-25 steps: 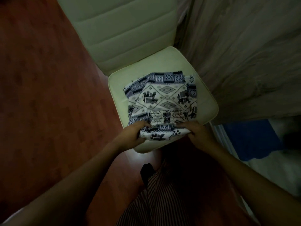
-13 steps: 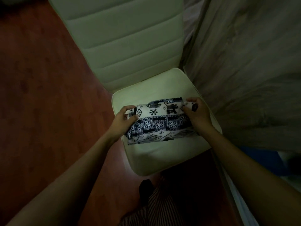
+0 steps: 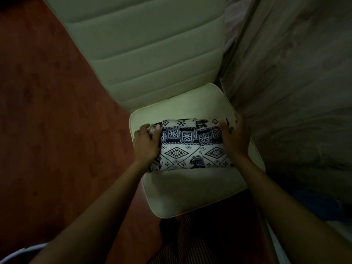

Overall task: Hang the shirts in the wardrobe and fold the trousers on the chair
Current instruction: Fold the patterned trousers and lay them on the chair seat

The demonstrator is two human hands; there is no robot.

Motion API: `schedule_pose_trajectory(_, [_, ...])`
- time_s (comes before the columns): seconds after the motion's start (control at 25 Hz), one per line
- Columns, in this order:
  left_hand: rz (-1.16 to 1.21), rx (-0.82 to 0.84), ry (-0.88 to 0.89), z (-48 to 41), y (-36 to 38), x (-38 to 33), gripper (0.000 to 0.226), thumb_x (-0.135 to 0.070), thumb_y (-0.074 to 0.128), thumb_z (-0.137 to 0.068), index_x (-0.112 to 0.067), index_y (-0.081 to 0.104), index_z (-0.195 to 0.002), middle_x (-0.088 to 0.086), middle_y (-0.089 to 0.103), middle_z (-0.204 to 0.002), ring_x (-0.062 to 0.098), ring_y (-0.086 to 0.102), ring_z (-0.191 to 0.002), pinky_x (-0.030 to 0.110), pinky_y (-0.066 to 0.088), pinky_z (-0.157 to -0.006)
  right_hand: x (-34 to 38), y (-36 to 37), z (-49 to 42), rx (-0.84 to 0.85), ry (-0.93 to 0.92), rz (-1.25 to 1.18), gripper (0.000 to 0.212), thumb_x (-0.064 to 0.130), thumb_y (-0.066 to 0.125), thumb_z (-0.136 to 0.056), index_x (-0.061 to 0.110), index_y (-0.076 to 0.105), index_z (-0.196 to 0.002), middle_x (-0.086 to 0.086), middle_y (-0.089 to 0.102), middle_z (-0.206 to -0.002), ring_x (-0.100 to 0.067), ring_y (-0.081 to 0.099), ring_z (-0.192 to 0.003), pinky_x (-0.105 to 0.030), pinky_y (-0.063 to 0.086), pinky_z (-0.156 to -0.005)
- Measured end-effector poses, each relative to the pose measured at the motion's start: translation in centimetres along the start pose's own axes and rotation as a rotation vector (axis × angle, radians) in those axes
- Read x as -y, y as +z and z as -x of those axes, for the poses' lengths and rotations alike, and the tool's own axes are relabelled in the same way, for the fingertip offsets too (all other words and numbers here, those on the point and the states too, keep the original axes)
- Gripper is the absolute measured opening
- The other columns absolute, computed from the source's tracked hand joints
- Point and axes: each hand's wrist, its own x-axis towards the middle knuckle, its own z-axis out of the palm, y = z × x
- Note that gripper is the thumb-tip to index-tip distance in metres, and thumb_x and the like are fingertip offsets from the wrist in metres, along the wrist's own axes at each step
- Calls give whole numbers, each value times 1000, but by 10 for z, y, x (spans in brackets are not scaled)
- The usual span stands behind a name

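The patterned black-and-white trousers (image 3: 190, 147) lie folded into a compact rectangle on the seat of the cream padded chair (image 3: 190, 189). My left hand (image 3: 146, 143) grips the bundle's left edge, its fingers curled around the fabric. On the right edge, my right hand (image 3: 235, 140) holds the far corner, with the thumb on top and the fingers past the edge. No shirts or wardrobe are in view.
The chair's ribbed backrest (image 3: 152, 54) rises behind the seat. A pale draped cloth (image 3: 295, 82) hangs close along the chair's right side. Reddish wooden floor (image 3: 47, 111) lies to the left. My striped trouser leg (image 3: 190, 244) shows below the seat's front edge.
Both hands lifted the near edge of the trousers, carried it away from me over the rest and laid it down. The bundle is now about half as deep.
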Motion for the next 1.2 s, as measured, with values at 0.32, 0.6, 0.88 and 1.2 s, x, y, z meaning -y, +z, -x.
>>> schedule_pose_trajectory(0.32, [-34,65,-172,-2,8,-24,65,-66,49,-83,-10,47,-116,8,56,-113,27,55,-100,35,44,-82,7,18,-1,85,179,170,46,50,47,-93,10,52,-115,-13,59,-117,-34,55,-109,-49,39,-95])
schedule_pose_trajectory(0.6, [-55,-32,-228,-10,6,2,41,-32,31,-101,1,55,-106,27,61,-109,41,56,-101,38,40,-78,-13,13,-5,-99,143,96,41,36,38,-100,1,55,-91,-21,62,-91,-33,59,-84,-35,40,-65])
schedule_pose_trajectory(0.88, [86,-34,-113,-8,-7,1,44,-47,37,-98,-11,42,-72,13,50,-73,23,49,-64,33,36,-62,-8,10,6,-77,189,38,43,42,29,-101,5,52,-106,-17,60,-95,-31,57,-83,-32,36,-62])
schedule_pose_trajectory(1.2, [-149,104,122,36,7,30,51,-42,28,-98,-7,52,-69,26,60,-75,35,58,-72,39,45,-64,-22,13,34,-119,131,241,42,41,30,-100,4,47,-108,-27,62,-89,-40,60,-76,-35,37,-56])
